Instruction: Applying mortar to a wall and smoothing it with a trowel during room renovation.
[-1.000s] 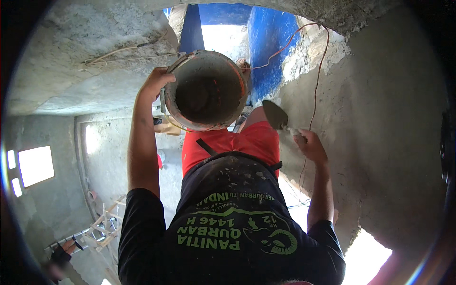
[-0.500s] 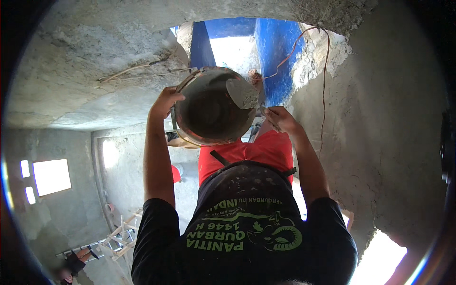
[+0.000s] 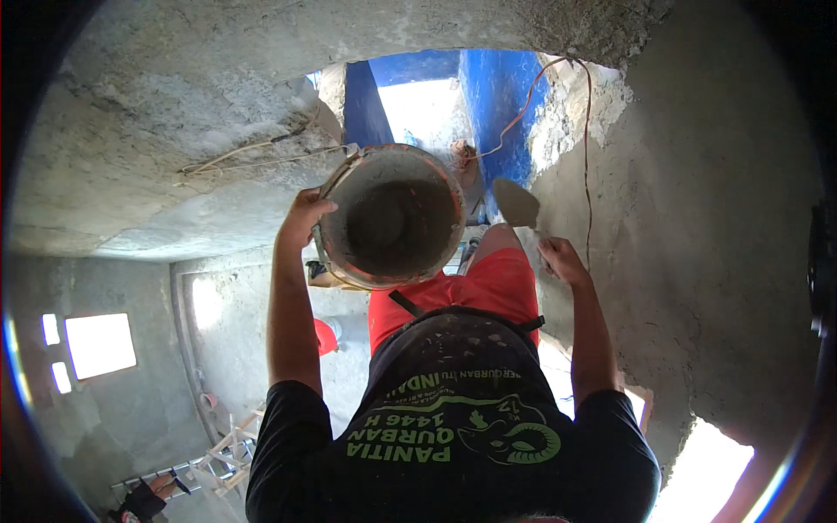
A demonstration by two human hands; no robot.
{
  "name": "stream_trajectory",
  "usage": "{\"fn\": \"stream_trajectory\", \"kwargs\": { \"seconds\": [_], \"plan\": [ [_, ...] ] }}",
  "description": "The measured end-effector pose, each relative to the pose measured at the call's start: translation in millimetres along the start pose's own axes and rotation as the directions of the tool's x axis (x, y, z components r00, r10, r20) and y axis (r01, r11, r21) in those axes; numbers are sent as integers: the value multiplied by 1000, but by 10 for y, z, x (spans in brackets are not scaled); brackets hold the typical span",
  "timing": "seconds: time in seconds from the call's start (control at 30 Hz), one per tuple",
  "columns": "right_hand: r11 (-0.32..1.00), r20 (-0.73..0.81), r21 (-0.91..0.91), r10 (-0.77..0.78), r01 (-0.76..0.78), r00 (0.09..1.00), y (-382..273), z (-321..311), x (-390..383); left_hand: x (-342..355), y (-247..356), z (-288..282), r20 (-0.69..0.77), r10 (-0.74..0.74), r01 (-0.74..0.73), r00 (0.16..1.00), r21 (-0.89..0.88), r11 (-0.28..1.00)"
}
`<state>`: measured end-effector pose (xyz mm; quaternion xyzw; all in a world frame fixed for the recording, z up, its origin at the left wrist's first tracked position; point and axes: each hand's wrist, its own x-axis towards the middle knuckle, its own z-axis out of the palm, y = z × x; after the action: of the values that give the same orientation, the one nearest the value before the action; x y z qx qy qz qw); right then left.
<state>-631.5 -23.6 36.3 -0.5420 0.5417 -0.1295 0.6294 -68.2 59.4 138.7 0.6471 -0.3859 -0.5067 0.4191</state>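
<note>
A round, mortar-stained bucket (image 3: 418, 179) is held up in front of my body, its dark inside facing me. My left hand (image 3: 305, 216) is closed on its left rim by the handle. To the bucket's right, my right hand (image 3: 562, 260) grips the handle of a trowel (image 3: 514, 202). The trowel's blade is raised beside the rough wall, apart from the bucket; whether mortar is on it is hard to tell. My red shorts show below the bucket.
A grey plastered wall (image 3: 697, 218) is at right, with a thin cable (image 3: 589, 157) hanging along it. Blue-painted walls (image 3: 501, 105) frame an opening ahead. At lower left are wooden scaffolding (image 3: 228, 458), another person (image 3: 144, 501) and a window (image 3: 100, 344). A red object (image 3: 324, 338) lies below.
The trowel, over the bucket's right side half a second ago, has moved out to the right of it. The bucket and my left hand sit lower in the picture than a second ago.
</note>
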Motion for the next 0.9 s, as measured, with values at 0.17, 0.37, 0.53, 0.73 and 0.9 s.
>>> {"fn": "stream_trajectory", "kwargs": {
  "seconds": [0.17, 0.37, 0.53, 0.73, 0.9],
  "plan": [
    [884, 9, 381, -298, 272, 955, -695, 718, -485, 100, 178, 333, 33, 22, -19, 999, -64, 998],
    [820, 89, 152, -567, 552, 819, -1497, 2046, -360, 416, 141, 534, -141, -69, 49, 988, -138, 989],
    [851, 138, -162, -483, 500, 865, -1752, 2235, -240, 275, -28, 478, -54, 97, -103, 994, -122, 987],
    [891, 283, -35, -426, 453, 859, -1851, 2400, -223, 185, -293, 172, -147, 37, -83, 988, -318, 944],
    [805, 67, 4, -592, 594, 803, -1609, 2718, -55, 422, -377, 185, -140, 151, -163, 979, -78, 984]
  ]
}}
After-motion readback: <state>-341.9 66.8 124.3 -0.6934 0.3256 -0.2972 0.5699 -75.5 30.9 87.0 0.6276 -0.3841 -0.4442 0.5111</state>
